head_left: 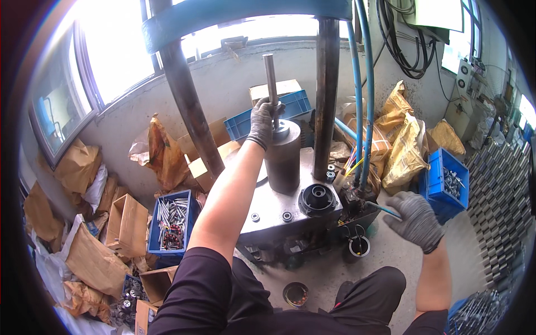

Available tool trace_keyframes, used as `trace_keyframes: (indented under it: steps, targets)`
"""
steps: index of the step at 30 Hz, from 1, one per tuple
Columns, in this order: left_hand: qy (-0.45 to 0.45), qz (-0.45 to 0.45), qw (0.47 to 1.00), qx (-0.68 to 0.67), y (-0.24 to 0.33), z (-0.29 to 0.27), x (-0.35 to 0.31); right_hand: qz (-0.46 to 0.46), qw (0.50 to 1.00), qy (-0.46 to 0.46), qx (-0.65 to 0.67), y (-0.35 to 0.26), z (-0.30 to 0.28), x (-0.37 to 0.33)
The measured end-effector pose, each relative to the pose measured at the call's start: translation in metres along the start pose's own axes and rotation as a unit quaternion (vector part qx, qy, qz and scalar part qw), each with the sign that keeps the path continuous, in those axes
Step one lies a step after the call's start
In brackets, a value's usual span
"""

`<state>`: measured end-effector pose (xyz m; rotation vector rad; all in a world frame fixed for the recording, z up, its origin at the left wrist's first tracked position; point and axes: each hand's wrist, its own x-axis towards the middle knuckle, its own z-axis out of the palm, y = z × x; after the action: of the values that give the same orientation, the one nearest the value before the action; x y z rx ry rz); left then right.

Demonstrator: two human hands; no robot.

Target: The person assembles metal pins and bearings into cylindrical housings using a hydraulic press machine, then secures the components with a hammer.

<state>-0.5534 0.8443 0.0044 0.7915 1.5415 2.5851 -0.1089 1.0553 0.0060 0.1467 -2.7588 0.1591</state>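
Observation:
My left hand (261, 124), in a grey glove, is closed round the lower part of an upright steel shaft (270, 75). The shaft stands over a ring (281, 132) on top of a thick dark metal cylinder (283, 167). That cylinder rests on the steel bed (262, 215) of a press. On the right, my gloved right hand (416, 223) grips the end of a thin blue-green lever (383, 209), which comes from the valve block (353, 200) beside the bed. A black round housing (317, 199) and small bearings (287, 216) lie on the bed.
Two dark press columns (192, 106) (326, 100) flank the cylinder under a blue crossbeam (245, 14). Blue hoses (369, 106) hang at the right. Blue crates of metal parts (172, 220) (448, 181) stand on both sides. Stacked metal pieces (497, 206) fill the far right.

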Motion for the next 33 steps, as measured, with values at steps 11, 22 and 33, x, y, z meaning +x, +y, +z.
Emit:
trace_keyframes:
  steps: [11, 22, 33]
  targets:
    - [-0.013, 0.075, 0.987, 0.141, -0.015, -0.010, 0.001, 0.113, 0.918, -0.379, -0.040, 0.046, 0.016, -0.041]
    - [-0.011, 0.056, 0.992, 0.112, -0.015, -0.011, -0.011, 0.286, 0.894, -0.272, 0.212, 0.042, 0.055, -0.126]
    - [0.003, 0.065, 0.989, 0.132, -0.019, -0.015, -0.005, 0.322, 0.894, -0.200, 0.238, 0.043, 0.068, -0.131]
